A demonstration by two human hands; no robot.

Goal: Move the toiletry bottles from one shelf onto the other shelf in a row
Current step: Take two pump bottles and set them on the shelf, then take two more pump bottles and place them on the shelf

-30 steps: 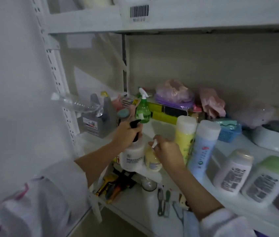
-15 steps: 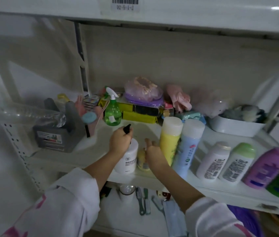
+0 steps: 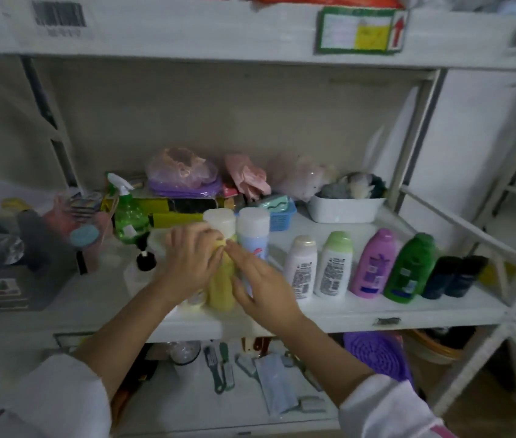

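**shelfwatcher:** ok so where are the bottles sitting right now?

**rowcounter:** all lining up along the front of the middle shelf (image 3: 361,314). From the right: two dark bottles (image 3: 452,276), a green bottle (image 3: 410,268), a purple bottle (image 3: 373,263), a green-capped white bottle (image 3: 334,263), a white bottle (image 3: 302,267), then a blue bottle (image 3: 253,230) standing right beside a yellow bottle (image 3: 220,289). A pump bottle (image 3: 143,267) is standing off to the left.

**shelfwatcher:** and the hands?

**rowcounter:** left hand (image 3: 188,263) is curling around the yellow bottle's upper part — a closed grip on it. Right hand (image 3: 258,284) is lying with fingers spread loose against the blue and yellow bottles — not wrapping anything, as far as I can tell through the blur.
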